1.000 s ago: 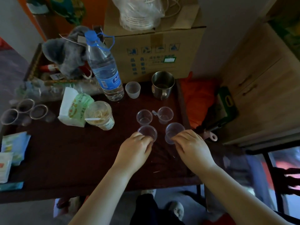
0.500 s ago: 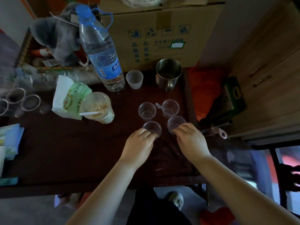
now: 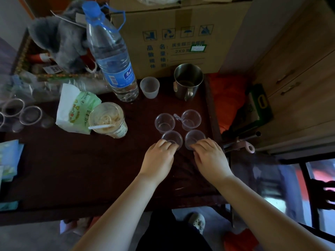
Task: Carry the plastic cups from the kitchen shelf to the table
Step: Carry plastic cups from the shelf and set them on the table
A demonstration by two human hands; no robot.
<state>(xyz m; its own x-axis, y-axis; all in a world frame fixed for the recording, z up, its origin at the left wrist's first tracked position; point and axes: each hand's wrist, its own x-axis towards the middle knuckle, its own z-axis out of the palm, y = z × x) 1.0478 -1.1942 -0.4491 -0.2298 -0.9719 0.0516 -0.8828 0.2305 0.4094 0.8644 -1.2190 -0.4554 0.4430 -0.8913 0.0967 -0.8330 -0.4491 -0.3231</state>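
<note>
Several small clear plastic cups stand in a square on the dark table (image 3: 90,169). The two far ones, the far left cup (image 3: 164,122) and the far right cup (image 3: 190,119), stand free. My left hand (image 3: 158,158) has its fingers closed around the near left cup (image 3: 171,138). My right hand (image 3: 210,158) grips the near right cup (image 3: 194,138), which tilts slightly. Both near cups rest on or just above the tabletop, half hidden by my fingers.
Behind the cups stand a metal mug (image 3: 187,80), a frosted cup (image 3: 149,87), a large water bottle (image 3: 110,55) and a cardboard box (image 3: 181,37). A lidded drink cup (image 3: 107,120) and a tissue pack (image 3: 76,107) sit left. More clear cups (image 3: 21,115) are at the far left edge.
Both hands with their cups have moved slightly forward, closer to the two far cups. The view has tilted down and nearer to the table.
</note>
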